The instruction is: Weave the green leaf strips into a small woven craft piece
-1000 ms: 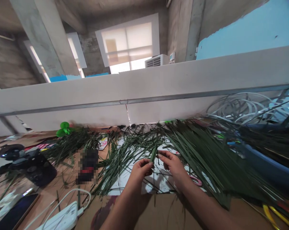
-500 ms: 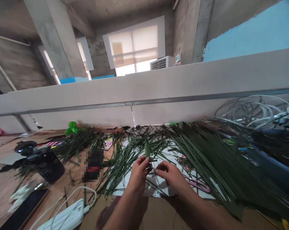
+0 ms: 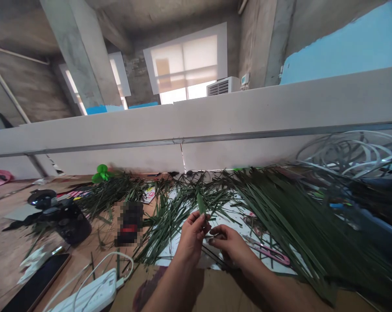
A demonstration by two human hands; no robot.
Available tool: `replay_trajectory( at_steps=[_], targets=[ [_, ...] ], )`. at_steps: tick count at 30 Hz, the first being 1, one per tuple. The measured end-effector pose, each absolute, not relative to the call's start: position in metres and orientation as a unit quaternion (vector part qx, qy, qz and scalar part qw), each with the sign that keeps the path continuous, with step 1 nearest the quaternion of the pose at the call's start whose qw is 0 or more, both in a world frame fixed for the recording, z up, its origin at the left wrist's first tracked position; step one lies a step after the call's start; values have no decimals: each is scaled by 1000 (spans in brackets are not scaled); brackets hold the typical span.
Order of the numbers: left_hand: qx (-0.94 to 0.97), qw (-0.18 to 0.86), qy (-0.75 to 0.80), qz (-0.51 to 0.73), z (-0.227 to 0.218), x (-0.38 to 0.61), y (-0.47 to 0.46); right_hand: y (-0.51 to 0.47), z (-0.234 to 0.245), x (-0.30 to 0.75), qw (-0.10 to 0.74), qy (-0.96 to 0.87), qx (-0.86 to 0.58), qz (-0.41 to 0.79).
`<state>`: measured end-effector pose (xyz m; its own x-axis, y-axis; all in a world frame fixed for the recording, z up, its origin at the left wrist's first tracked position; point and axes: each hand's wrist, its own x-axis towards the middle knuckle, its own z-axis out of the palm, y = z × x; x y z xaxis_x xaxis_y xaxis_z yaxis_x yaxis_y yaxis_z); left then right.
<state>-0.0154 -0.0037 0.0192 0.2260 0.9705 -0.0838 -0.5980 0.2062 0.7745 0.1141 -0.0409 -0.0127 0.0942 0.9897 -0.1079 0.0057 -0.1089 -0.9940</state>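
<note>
Two hands nearly touch: left hand point(image 3: 192, 239) pinches an upright palm-leaf strip point(image 3: 201, 203); right hand point(image 3: 231, 248) curls beside it, grip unclear.

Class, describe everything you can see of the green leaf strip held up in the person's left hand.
The green leaf strip is a narrow, flat length of dark green leaf, possibly palm, with a dull surface and long straight edges. It stands nearly upright with a slight tilt, its upper end rising above the fingers of the person's left hand, which pinch it. Its lower part is hidden by those fingers. It looks fresh and unbroken where visible. The right hand is close by but does not appear to touch it.
</note>
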Motion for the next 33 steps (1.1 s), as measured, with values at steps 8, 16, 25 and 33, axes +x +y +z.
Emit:
replay_trajectory(
  at_steps=[8,16,25,33],
  targets=[
    [365,687,313,545,21,-18,-5,-40,-3,116,550,-451,-512,481],
    [359,681,334,543,15,-25,5,-37,-3,124,574,-435,-504,476],
    [362,670,347,547,14,-28,7,-41,4,125,587,-432,-500,468],
    [403,674,338,519,14,-24,2,-39,1,125,582,-437,-496,473]
  ],
)
